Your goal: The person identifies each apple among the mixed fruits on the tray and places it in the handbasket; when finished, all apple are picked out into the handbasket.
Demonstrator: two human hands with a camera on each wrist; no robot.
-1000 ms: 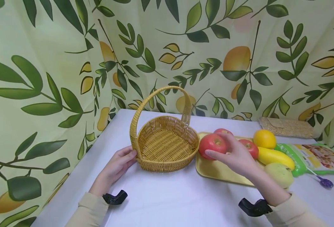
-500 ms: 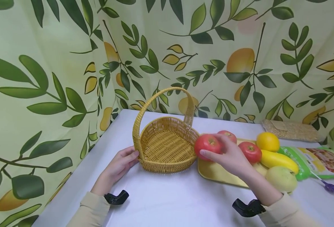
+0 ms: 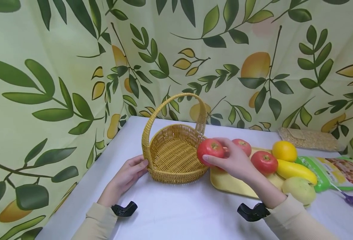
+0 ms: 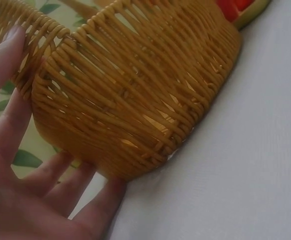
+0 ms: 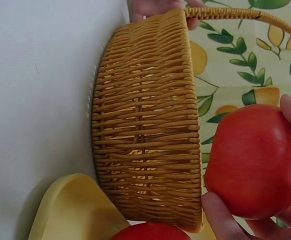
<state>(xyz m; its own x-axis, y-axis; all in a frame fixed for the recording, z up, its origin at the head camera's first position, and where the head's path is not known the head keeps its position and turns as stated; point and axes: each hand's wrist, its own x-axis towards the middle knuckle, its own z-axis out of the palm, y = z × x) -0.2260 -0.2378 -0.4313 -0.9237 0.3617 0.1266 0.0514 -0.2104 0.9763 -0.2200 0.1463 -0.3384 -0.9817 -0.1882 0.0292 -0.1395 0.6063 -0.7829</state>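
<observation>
A round wicker basket (image 3: 176,176) with a tall arched handle stands on the white table, nothing inside it. My left hand (image 3: 128,175) holds its left side, thumb and index finger at the foot of the handle; the other fingertips touch the woven wall (image 4: 130,90). At the basket's right rim, my right hand (image 3: 236,160) grips a red apple (image 3: 210,151) between thumb and fingers. In the right wrist view the apple (image 5: 255,162) is raised, level with the rim. Two more red apples (image 3: 264,162) (image 3: 242,146) lie by the yellow tray (image 3: 233,186).
An orange (image 3: 284,151), a yellow elongated fruit or vegetable (image 3: 296,170) and a pale green round fruit (image 3: 299,190) are grouped on the right. Beyond them lie a green printed bag (image 3: 335,170), a purple-headed stick (image 3: 351,200) and a clear pack of grains (image 3: 310,138). Leaf-patterned cloth hangs behind.
My right hand has carried the apple leftward from above the tray to the basket's right rim. The left hand has kept its place on the basket. The head view has shifted slightly.
</observation>
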